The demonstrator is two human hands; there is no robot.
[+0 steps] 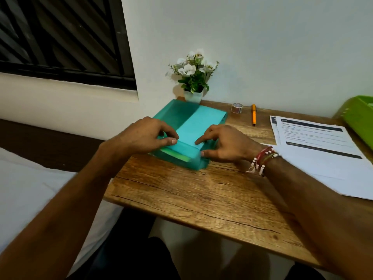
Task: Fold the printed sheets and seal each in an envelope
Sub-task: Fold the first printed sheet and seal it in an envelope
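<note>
A teal tray (173, 114) stands on the wooden desk (201, 195) near its far left corner. In it lies a light turquoise envelope (198, 126) on a stack with a green edge (177, 155) showing at the front. My left hand (147, 134) pinches the envelope's near left corner between thumb and fingers. My right hand (226, 146) rests on the tray's near right side, index finger pressing the envelope's near right corner. A pile of printed sheets (319, 150) with dark header bars lies to the right of the tray.
A small pot of white flowers (193, 77) stands against the wall behind the tray. A roll of tape (237, 108) and an orange pen (253, 115) lie at the back. A green tray (361, 116) sits at the far right. A white bed (30, 188) borders the desk on the left.
</note>
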